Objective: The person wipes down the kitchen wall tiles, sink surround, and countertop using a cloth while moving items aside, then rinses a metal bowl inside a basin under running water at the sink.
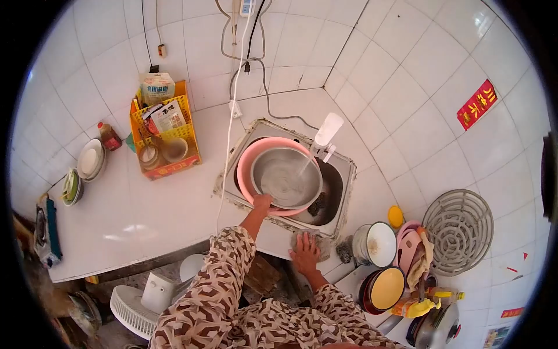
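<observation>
A steel basin (279, 174) with water in it sits inside a pink basin (247, 168) over the sink (343, 186). Water runs into it from the white faucet (327, 132). My left hand (263, 203) grips the steel basin's near rim, its fingers partly hidden. To the right, my right hand (305, 253) lies with spread fingers on a grey-brown cloth (323, 245) at the counter's front edge. A dark scrubber (317, 205) lies in the sink beside the basins.
A yellow basket (194, 131) of packets and jars stands at the back left, near a bottle (109, 136) and plates (90, 159). Stacked bowls (381, 245), a round grey rack (459, 232) and a lidded pan (439, 326) are at the right. A white cord (225, 180) crosses the counter.
</observation>
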